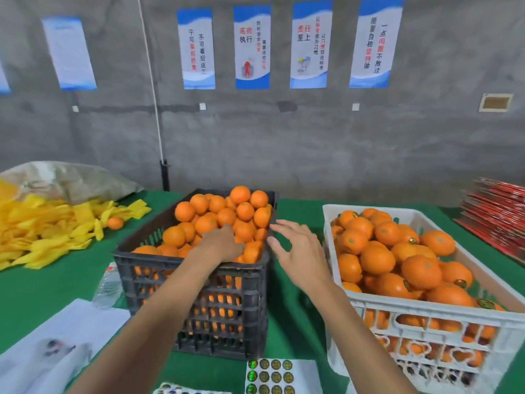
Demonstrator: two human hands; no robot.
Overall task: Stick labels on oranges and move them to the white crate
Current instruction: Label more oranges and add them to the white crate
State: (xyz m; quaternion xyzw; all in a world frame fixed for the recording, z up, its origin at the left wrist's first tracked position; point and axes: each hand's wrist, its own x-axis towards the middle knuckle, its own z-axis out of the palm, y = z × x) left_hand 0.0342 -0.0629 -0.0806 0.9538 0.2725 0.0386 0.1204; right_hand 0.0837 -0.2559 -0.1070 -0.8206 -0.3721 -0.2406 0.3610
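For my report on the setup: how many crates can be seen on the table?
2. The black crate stands in the middle, under the left hand. The white crate stands to its right. Both hold oranges.

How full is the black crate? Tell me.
Full. Oranges are heaped above the rim of the black crate at its far end and show through its side slots.

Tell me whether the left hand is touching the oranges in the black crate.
Touching. The head view shows the left hand lying on the oranges in the black crate, fingers among them.

Slatted plastic black crate [196,282], white crate [431,314]; green cloth table [42,288].
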